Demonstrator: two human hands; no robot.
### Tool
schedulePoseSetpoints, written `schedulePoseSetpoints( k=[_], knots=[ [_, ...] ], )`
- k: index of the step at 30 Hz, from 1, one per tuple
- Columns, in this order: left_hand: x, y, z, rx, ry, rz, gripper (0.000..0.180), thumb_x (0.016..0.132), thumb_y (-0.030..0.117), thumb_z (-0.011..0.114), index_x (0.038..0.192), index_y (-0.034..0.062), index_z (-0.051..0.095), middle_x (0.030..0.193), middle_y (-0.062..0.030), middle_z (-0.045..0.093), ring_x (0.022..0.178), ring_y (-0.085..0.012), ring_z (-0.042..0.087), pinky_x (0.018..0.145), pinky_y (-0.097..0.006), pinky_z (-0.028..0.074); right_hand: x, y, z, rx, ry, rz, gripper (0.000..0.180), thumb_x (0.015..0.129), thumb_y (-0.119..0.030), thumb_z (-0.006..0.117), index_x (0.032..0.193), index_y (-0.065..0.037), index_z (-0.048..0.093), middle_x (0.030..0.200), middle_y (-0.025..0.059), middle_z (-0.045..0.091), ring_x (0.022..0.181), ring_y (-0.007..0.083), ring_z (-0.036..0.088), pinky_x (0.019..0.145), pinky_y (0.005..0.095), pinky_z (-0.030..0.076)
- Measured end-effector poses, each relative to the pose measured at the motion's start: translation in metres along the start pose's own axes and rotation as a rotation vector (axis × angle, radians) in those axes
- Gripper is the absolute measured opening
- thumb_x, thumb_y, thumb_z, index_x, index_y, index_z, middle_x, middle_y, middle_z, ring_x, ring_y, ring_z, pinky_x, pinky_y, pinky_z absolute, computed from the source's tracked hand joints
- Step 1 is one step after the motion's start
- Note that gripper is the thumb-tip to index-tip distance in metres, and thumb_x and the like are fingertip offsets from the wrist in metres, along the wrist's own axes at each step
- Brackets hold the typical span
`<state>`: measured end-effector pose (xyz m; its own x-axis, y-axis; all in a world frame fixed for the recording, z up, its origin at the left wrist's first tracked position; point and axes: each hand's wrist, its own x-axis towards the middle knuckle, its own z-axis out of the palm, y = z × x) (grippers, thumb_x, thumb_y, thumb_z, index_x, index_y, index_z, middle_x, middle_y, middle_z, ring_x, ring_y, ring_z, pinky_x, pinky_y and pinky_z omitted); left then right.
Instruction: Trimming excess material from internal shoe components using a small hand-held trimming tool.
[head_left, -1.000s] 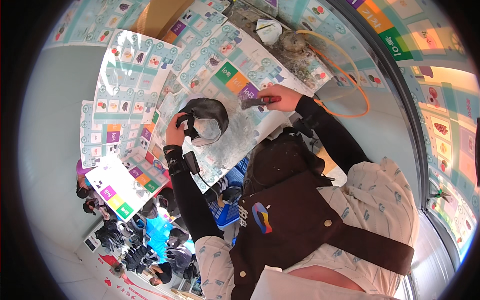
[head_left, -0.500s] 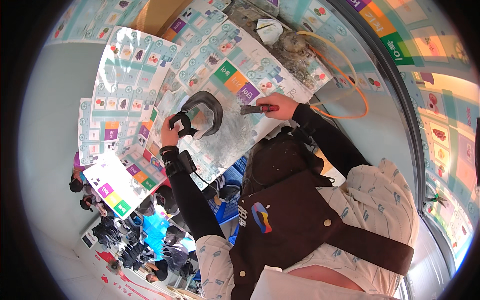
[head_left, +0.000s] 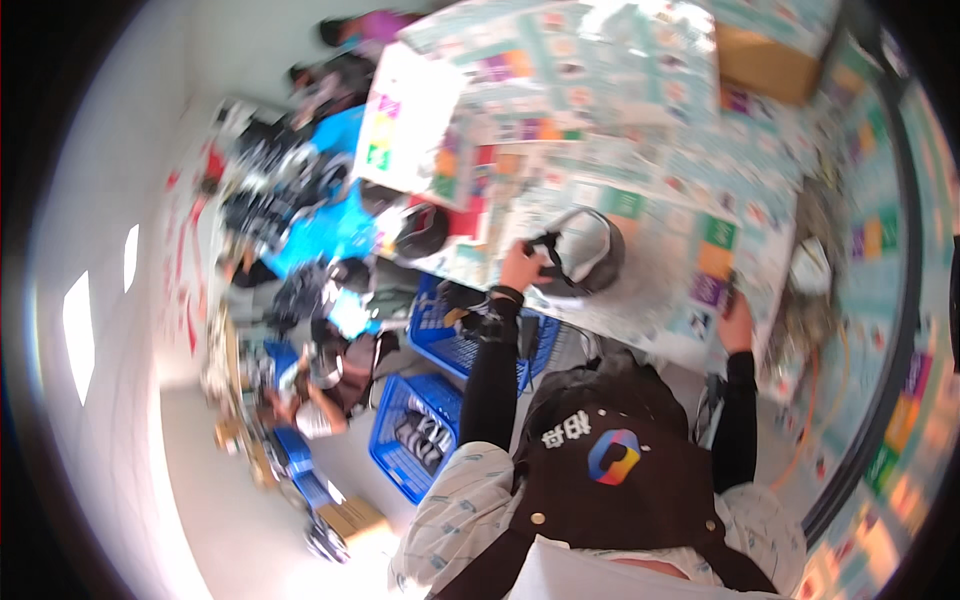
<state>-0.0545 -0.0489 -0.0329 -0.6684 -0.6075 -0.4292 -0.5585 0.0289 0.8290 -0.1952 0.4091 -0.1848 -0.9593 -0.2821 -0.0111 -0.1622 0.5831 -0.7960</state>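
Observation:
My left hand (head_left: 524, 268) pinches the black edge of a dark cap (head_left: 606, 258), which is at the table's near side with its pale grey inside showing. Farther right, my right hand (head_left: 735, 322) is closed around a small tool (head_left: 733, 283); only its dark end shows above the fingers, blurred by motion. Beneath both hands lies the work table (head_left: 665, 280), covered in printed sheets and smudged grey near the cap. Another dark cap (head_left: 421, 231) rests left of my left hand, at the table's edge.
Two blue plastic baskets (head_left: 388, 470) stand below the table's left edge, the nearer holding dark pieces. A cardboard box (head_left: 352, 522) lies on the floor at lower left. Other people sit at the left among dark piles. A cluttered ledge (head_left: 800, 300) and an orange hose (head_left: 810, 400) are at right.
My view has swung left, bringing the baskets and floor into sight. My left hand keeps the cap. The right hand, still around the red-handled tool, is now farther from the cap.

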Motion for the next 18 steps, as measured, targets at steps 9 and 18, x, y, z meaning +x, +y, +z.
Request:
schedulePoseSetpoints(
  k=[9,18],
  knots=[
    [-0.153,-0.205,-0.146,-0.464,0.435,-0.049,0.021,0.087,0.004,0.066,0.105,-0.0028,0.059,0.092,-0.0129,0.065,0.083,-0.0283,0.071,0.071,-0.045,0.065,0.062,-0.03,0.02,-0.429,-0.268,0.006,0.059,0.081,-0.006,0.065,0.137,0.004,0.048,0.136,0.0258,0.047,0.13,0.0451,0.042,0.111,0.0533,0.036],
    [-0.175,-0.329,-0.215,0.561,0.492,-0.148,0.037,0.081,0.03,0.081,0.105,0.0044,0.069,0.092,-0.0124,0.075,0.087,-0.0288,0.074,0.08,-0.038,0.06,0.054,-0.128,0.083,-0.272,-0.333,-0.332,0.03,0.081,-0.004,0.065,0.111,-0.001,0.067,0.115,0.0197,0.065,0.111,0.0381,0.06,0.099,0.0444,0.047]
  ],
)
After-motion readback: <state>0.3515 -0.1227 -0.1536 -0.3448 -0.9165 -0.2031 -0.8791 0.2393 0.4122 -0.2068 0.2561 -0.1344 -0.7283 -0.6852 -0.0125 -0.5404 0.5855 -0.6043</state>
